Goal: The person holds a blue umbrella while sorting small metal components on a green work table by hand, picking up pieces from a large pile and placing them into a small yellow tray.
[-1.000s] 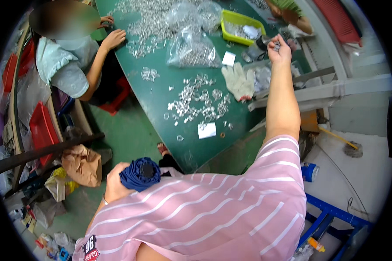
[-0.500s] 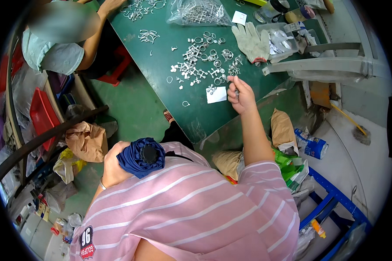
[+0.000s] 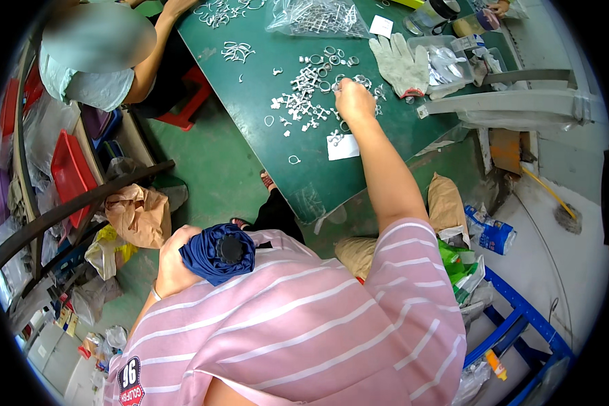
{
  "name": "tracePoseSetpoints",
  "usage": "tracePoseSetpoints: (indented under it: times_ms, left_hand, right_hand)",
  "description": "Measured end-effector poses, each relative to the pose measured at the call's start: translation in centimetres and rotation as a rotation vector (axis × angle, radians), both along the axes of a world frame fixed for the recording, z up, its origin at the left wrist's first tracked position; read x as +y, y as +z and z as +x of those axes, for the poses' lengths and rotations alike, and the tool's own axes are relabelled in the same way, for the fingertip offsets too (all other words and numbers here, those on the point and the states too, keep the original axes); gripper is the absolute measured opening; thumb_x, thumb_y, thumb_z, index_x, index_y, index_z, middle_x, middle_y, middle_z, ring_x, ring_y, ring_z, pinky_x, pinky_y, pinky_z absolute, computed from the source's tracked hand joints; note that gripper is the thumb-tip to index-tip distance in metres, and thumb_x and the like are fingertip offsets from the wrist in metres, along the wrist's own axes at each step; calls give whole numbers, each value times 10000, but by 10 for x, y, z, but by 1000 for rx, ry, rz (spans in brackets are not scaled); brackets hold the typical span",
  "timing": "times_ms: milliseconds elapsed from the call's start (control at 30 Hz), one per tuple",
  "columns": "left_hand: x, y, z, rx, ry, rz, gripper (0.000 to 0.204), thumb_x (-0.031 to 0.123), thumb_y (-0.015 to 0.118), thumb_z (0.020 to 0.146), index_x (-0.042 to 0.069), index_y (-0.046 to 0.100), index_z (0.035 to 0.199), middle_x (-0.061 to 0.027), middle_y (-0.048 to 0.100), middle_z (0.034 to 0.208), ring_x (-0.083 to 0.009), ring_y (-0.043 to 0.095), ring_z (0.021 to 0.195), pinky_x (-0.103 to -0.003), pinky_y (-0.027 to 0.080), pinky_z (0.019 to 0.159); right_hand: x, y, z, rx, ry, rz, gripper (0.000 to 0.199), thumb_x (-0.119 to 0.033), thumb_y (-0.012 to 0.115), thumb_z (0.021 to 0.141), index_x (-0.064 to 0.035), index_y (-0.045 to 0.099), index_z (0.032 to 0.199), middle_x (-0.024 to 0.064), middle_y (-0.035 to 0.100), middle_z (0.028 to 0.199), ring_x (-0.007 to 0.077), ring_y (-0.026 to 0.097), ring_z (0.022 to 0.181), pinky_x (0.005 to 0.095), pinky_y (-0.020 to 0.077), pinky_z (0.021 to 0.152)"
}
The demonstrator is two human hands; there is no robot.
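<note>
Right hand (image 3: 354,100) on small metal parts (image 3: 304,95) on green desk (image 3: 277,145), fingers curled, grip unclear. Left hand (image 3: 172,264) fingers closed around folded blue umbrella (image 3: 218,252).

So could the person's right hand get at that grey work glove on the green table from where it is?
Probably yes: the right hand rests among small metal parts, and the grey glove lies just beyond with nothing between them.

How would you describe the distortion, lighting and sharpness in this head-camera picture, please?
Head view: strong fisheye, so the green table edge bows and black corners ring the frame. Light is even and soft, with faint shadows. The right hand over the small metal parts is fairly sharp. The left hand holding the folded blue umbrella looks slightly soft.
</note>
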State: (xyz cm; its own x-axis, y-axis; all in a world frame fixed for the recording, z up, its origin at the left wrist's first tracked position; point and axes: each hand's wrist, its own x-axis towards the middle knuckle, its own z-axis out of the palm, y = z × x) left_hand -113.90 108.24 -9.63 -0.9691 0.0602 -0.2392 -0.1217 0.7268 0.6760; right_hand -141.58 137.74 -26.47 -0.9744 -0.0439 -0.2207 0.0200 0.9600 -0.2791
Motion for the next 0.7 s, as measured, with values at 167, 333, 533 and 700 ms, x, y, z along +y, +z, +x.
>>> tracePoseSetpoints:
  times_ms: [167, 333, 533, 700]
  left_hand:
    - [-2, 2, 1, 2, -9, -45, 377, 121, 784, 564, 65, 572, 871, -104, 591, 793, -290, 596, 724, -338, 480, 650]
    - [-1, 1, -4, 4, -15, -26, 368, 125, 783, 567, 66, 573, 863, -102, 591, 788, -289, 596, 718, -336, 480, 641]
    - [3, 3, -12, 41, -29, 28, 366, 116, 780, 571, 66, 572, 868, -99, 590, 785, -288, 593, 717, -330, 477, 640]
    - [-1, -1, -11, 22, -57, 1, 370, 109, 778, 573, 62, 571, 877, -102, 589, 796, -290, 592, 726, -328, 477, 647]
  right_hand:
    - [34, -4, 4, 12, -132, -594, 171, -200, 653, 797, -34, 622, 825, 95, 647, 741, 192, 613, 662, 327, 474, 584]
    - [65, 14, 34, -447, -438, -1233, 105, -131, 573, 879, -26, 577, 883, -5, 525, 619, 51, 444, 493, 189, 316, 404]
    - [72, 26, 50, -381, -270, -791, 138, -153, 587, 861, -19, 598, 832, 25, 555, 654, 90, 489, 548, 229, 371, 465]
    - [55, 22, 30, 3, -30, -246, 239, -221, 617, 796, -70, 643, 979, 153, 652, 874, 298, 634, 805, 359, 490, 719]
